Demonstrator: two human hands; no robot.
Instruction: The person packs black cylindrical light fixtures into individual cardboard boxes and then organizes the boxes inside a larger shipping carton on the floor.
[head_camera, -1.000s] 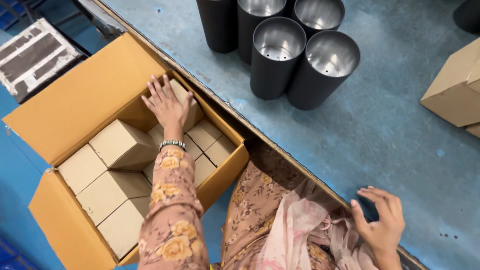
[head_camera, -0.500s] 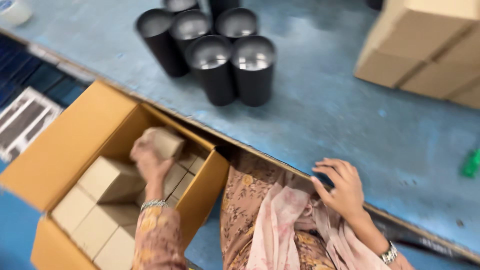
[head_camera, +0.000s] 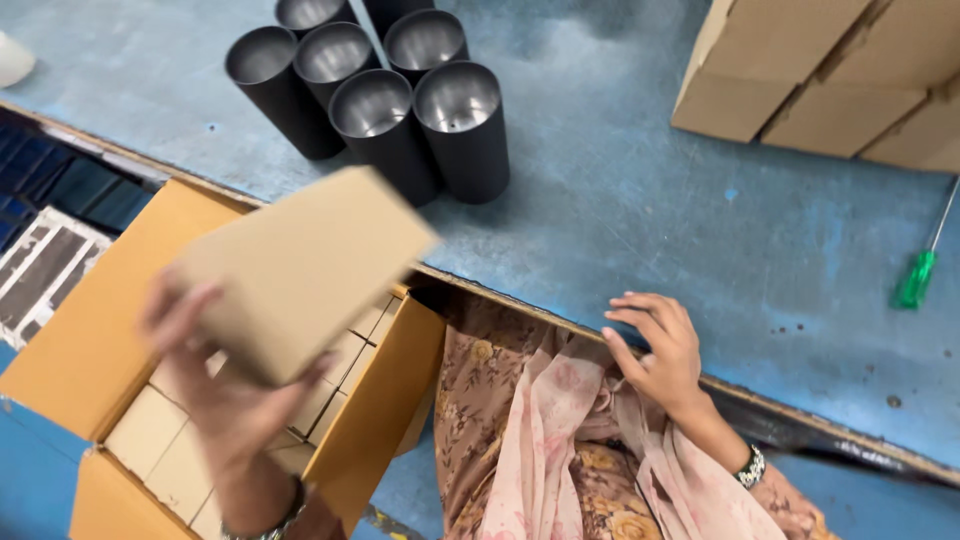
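Observation:
My left hand (head_camera: 225, 395) grips a small plain cardboard box (head_camera: 305, 265) and holds it up above a large open carton (head_camera: 95, 330) at the lower left; both hand and box are blurred. Inside the carton lie several more small boxes (head_camera: 150, 430) of the same kind, packed side by side. My right hand (head_camera: 655, 345) rests on the near edge of the blue-grey worktable (head_camera: 620, 200), fingers loosely spread, holding nothing. Several black metal cylinders (head_camera: 400, 110) stand upright and open-topped in a cluster on the table, beyond the raised box.
Stacked brown cartons (head_camera: 820, 75) fill the table's far right corner. A green-handled screwdriver (head_camera: 920, 270) lies at the right edge. A blue floor and a slatted crate (head_camera: 45, 265) show at the left, beside the carton.
My left hand has taken a small box out of the carton and lifted it toward the table. My right hand stays at the table's edge. The view has shifted right.

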